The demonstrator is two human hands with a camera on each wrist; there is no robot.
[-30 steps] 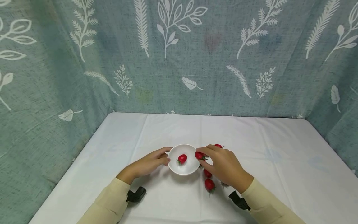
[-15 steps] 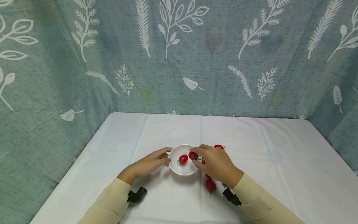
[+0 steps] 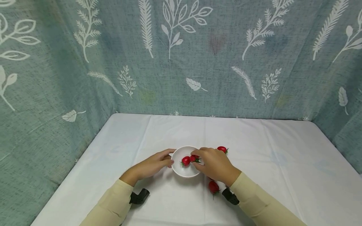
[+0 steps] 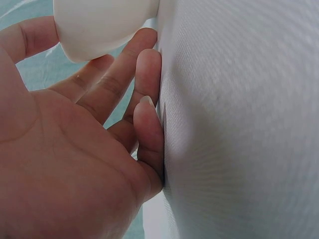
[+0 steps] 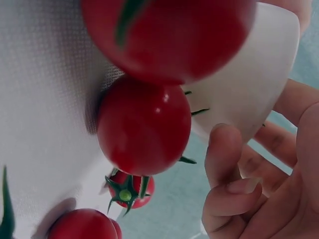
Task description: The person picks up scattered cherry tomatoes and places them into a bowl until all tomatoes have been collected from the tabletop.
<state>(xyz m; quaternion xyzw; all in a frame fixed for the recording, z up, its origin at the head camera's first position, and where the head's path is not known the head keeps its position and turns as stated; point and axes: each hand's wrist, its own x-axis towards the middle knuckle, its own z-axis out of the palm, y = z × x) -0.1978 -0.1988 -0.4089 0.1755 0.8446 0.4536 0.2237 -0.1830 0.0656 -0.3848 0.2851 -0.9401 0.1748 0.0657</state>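
A small white bowl [image 3: 183, 173] stands on the table, with one cherry tomato [image 3: 185, 161] lying inside it. My left hand [image 3: 152, 164] holds the bowl's left side, thumb and fingertips against its wall; the left wrist view shows the lower fingers loosely bent near the cloth. Over the bowl's right rim reaches my right hand [image 3: 216, 164], pinching a second cherry tomato [image 3: 194, 158] by thumb and forefinger, right beside the first. The right wrist view shows loose cherry tomatoes [image 5: 144, 127] close to that hand and the bowl's outer wall [image 5: 249, 74].
On the white tablecloth [image 3: 249, 141], one cherry tomato [image 3: 222, 149] lies beyond the right hand and another red one [image 3: 213, 187] lies nearer. The right hand partly hides others. A patterned green curtain [image 3: 158, 84] hangs behind and at both sides.
My right hand has moved left and carried its cherry tomato from the bowl's right rim to inside, beside the other one. The left hand keeps its place on the bowl.
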